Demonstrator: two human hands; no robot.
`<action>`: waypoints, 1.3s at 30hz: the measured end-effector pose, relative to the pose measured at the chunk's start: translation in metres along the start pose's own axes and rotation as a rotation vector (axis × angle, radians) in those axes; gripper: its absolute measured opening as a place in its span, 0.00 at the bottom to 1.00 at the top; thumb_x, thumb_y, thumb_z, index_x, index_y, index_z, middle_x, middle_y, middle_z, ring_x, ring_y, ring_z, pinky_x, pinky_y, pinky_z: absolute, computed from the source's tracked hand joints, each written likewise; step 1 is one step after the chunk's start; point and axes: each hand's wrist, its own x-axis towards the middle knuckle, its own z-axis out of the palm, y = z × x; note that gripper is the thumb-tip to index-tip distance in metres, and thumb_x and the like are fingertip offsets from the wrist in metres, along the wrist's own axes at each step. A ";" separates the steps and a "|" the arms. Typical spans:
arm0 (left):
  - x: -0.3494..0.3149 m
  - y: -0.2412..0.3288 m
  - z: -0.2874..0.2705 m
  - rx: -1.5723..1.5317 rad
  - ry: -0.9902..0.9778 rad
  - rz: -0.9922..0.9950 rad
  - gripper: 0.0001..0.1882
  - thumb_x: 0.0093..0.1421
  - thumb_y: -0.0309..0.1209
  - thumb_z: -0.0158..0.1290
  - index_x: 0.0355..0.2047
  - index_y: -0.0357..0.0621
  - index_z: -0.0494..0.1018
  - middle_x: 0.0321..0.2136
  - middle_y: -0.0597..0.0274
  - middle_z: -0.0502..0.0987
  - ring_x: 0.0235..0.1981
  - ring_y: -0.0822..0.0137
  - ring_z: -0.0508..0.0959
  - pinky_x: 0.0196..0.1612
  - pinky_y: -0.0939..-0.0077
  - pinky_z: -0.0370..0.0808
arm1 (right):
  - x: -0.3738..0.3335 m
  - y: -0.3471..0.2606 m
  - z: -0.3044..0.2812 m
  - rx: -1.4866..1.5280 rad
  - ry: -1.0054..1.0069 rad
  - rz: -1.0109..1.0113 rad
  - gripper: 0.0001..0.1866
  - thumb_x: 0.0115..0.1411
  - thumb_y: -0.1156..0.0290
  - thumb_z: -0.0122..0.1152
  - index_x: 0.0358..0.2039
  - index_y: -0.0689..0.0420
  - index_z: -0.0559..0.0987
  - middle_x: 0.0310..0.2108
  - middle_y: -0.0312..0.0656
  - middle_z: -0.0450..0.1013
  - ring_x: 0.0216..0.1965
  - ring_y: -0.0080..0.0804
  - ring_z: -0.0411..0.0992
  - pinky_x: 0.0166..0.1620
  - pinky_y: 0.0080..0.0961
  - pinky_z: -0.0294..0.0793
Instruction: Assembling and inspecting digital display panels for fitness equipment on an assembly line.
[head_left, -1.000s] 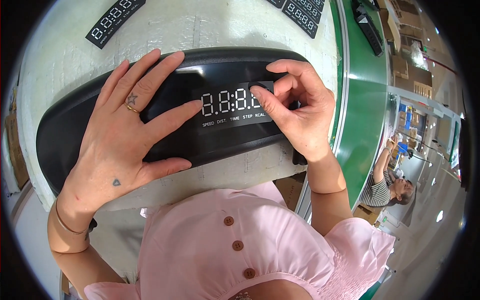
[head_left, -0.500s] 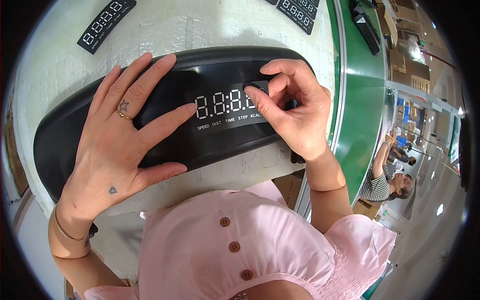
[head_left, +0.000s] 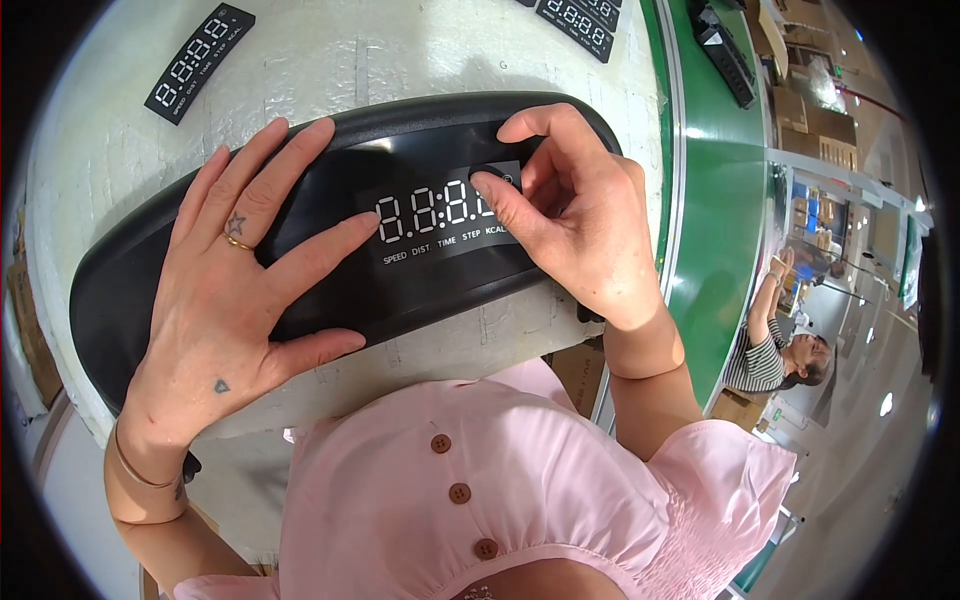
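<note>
A long black plastic housing (head_left: 160, 290) with rounded ends lies on the pale work surface. On its glossy top is a dark display label (head_left: 425, 245) with white segment digits and small lettering. My left hand (head_left: 240, 260) rests across the housing, fingers spread, its index fingertip at the label's left edge. Over the right end is my right hand (head_left: 585, 215). Its thumb presses on the label's upper right part, the other fingers curl above it, and a gap shows between thumb and index finger. The right hand covers some of the digits.
A loose display label (head_left: 200, 65) lies at the far left, and several more labels (head_left: 575, 28) at the far right. Beyond the surface's right edge runs a green strip (head_left: 715, 210) bearing a black part (head_left: 728, 60). A person in a striped top (head_left: 757, 355) is farther right.
The housing, the label and both hands have shifted slightly left in the view. My right thumb stays on the label's upper right part; my left hand keeps its spread pose.
</note>
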 end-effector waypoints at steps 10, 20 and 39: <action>0.002 0.000 -0.002 0.007 -0.005 0.002 0.34 0.38 0.51 0.63 0.47 0.51 0.77 0.64 0.49 0.59 0.66 0.45 0.55 0.66 0.46 0.49 | -0.001 0.005 0.001 -0.020 0.036 -0.090 0.12 0.54 0.81 0.58 0.39 0.60 0.70 0.15 0.42 0.68 0.16 0.39 0.70 0.23 0.30 0.69; 0.003 0.002 -0.001 0.016 -0.026 -0.019 0.35 0.36 0.48 0.65 0.47 0.49 0.78 0.64 0.48 0.58 0.66 0.45 0.54 0.66 0.46 0.49 | -0.005 0.004 0.005 -0.221 0.085 -0.196 0.13 0.56 0.81 0.61 0.39 0.57 0.69 0.16 0.38 0.68 0.16 0.28 0.69 0.22 0.22 0.67; 0.008 0.004 -0.002 0.041 0.035 0.037 0.35 0.34 0.44 0.67 0.48 0.53 0.76 0.64 0.50 0.58 0.65 0.45 0.57 0.65 0.46 0.52 | 0.019 0.044 -0.024 -0.275 0.291 -0.368 0.21 0.47 0.69 0.72 0.41 0.57 0.76 0.38 0.42 0.72 0.41 0.39 0.70 0.45 0.30 0.70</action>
